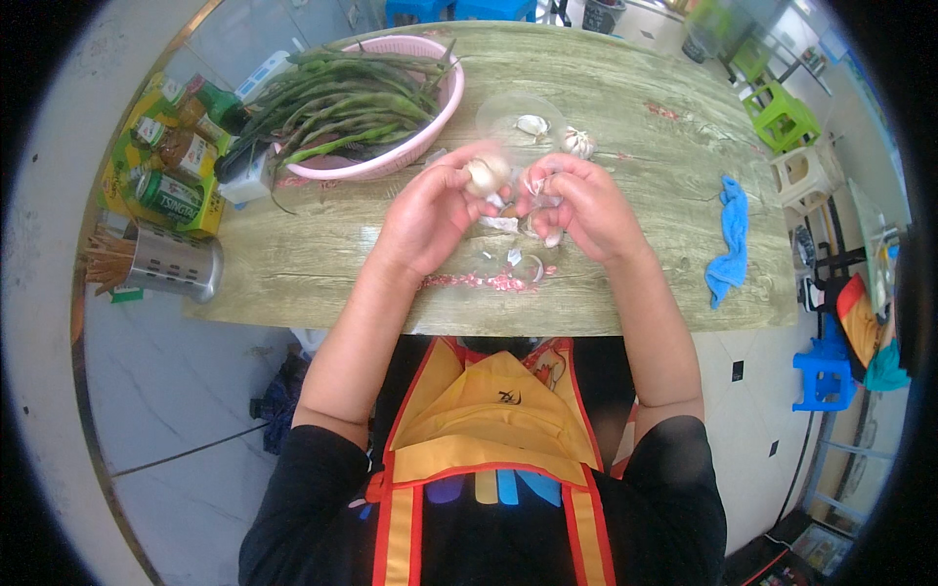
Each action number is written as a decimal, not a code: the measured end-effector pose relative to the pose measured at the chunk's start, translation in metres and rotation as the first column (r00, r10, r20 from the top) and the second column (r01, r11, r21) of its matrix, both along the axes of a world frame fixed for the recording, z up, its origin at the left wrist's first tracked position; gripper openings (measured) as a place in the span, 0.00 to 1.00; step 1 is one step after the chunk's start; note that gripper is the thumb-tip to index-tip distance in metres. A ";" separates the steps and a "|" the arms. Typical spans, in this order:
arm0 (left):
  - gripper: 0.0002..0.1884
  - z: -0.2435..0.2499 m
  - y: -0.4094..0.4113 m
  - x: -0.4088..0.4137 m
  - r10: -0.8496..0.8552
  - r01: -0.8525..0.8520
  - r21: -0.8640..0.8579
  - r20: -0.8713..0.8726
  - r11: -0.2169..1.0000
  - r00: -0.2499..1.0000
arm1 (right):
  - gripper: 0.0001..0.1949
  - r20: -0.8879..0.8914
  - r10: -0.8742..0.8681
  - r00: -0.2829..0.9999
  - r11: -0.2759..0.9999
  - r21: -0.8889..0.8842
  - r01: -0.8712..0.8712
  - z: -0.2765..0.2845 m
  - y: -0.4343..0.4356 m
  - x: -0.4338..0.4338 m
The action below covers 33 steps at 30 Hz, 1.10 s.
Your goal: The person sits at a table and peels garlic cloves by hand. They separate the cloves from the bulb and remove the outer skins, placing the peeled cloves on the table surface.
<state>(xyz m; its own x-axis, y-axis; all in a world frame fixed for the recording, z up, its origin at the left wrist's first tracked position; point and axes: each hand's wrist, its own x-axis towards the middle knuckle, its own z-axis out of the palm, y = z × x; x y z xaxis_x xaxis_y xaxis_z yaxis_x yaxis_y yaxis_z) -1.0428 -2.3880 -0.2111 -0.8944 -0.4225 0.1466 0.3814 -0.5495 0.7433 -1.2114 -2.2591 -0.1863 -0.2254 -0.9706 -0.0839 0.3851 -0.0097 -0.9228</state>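
Observation:
Above the table, my left hand (438,212) holds a partly peeled garlic bulb (486,176) between thumb and fingers. My right hand (582,209) is close beside it, its fingertips pinching papery garlic skin (541,187). Beneath the hands lie loose skin scraps (501,224) on the wood-grain tabletop (630,95). Past my fingers, a shallow clear dish (506,117) contains white garlic cloves (533,124). A whole garlic bulb (579,143) rests just right of that dish.
A pink plastic basket (456,91) heaped with long green beans (359,102) stands at the back left. Left of it are several jars (172,150) and a metal chopstick holder (176,260). A blue cloth (728,245) lies on the right. Plastic stools (783,121) stand beyond.

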 end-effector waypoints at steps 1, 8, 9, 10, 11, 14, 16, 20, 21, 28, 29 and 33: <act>0.26 0.001 0.001 0.000 0.021 -0.021 -0.023 0.013 1.000 1.000 | 0.06 0.012 -0.026 1.000 1.000 0.007 0.026 0.005 -0.001 0.006; 0.24 0.005 0.011 -0.004 0.200 -0.173 -0.204 0.116 0.964 0.973 | 0.05 -0.016 0.034 0.999 0.999 -0.025 -0.035 -0.008 -0.002 0.000; 0.24 0.005 0.011 -0.004 0.214 -0.178 -0.247 0.125 0.952 0.969 | 0.05 -0.097 0.031 0.995 1.000 0.004 -0.030 -0.008 -0.002 0.002; 0.24 0.007 0.013 -0.004 0.238 -0.186 -0.303 0.143 0.935 0.961 | 0.06 -0.177 0.029 0.984 0.999 0.034 -0.023 -0.008 -0.002 0.003; 0.24 0.008 0.015 -0.004 0.262 -0.192 -0.358 0.160 0.914 0.952 | 0.06 -0.257 0.029 0.966 0.998 0.062 -0.013 -0.007 -0.001 0.005; 0.23 0.011 0.025 -0.002 0.321 -0.179 -0.539 0.181 0.823 0.930 | 0.08 -0.464 0.065 0.884 0.993 0.119 -0.010 0.001 0.000 0.017; 0.23 0.007 0.029 -0.004 0.356 -0.182 -0.657 0.140 0.732 0.924 | 0.09 -0.495 0.040 0.868 0.997 0.081 0.000 0.001 0.001 0.017; 0.23 -0.002 0.030 -0.005 0.411 -0.224 -0.799 0.031 0.558 0.911 | 0.10 -0.512 0.051 0.857 0.997 0.081 -0.011 0.003 0.004 0.016; 0.23 -0.001 0.030 -0.005 0.413 -0.228 -0.816 0.015 0.532 0.911 | 0.10 -0.517 0.047 0.854 0.998 0.069 -0.013 0.001 0.004 0.015; 0.20 -0.001 0.034 -0.006 0.502 -0.197 -0.948 -0.047 0.251 0.864 | 0.14 -0.660 -0.021 0.751 1.000 -0.020 0.010 -0.013 0.002 0.009; 0.20 -0.001 0.035 -0.006 0.503 -0.198 -0.945 -0.043 0.261 0.863 | 0.14 -0.673 -0.036 0.738 0.999 -0.037 0.014 -0.013 0.002 0.010; 0.20 -0.002 0.038 -0.006 0.496 -0.205 -0.908 0.003 0.365 0.868 | 0.14 -0.725 -0.094 0.683 0.995 -0.083 0.050 -0.014 0.001 0.013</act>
<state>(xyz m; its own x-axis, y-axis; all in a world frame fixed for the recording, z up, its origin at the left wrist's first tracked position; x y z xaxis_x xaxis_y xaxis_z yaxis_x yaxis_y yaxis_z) -1.0487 -2.3504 -0.2131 -0.7560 -0.4827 0.4422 0.1084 0.5739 0.8117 -1.1986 -2.2583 -0.2001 -0.2635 -0.9465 0.1864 -0.4102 -0.0649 -0.9097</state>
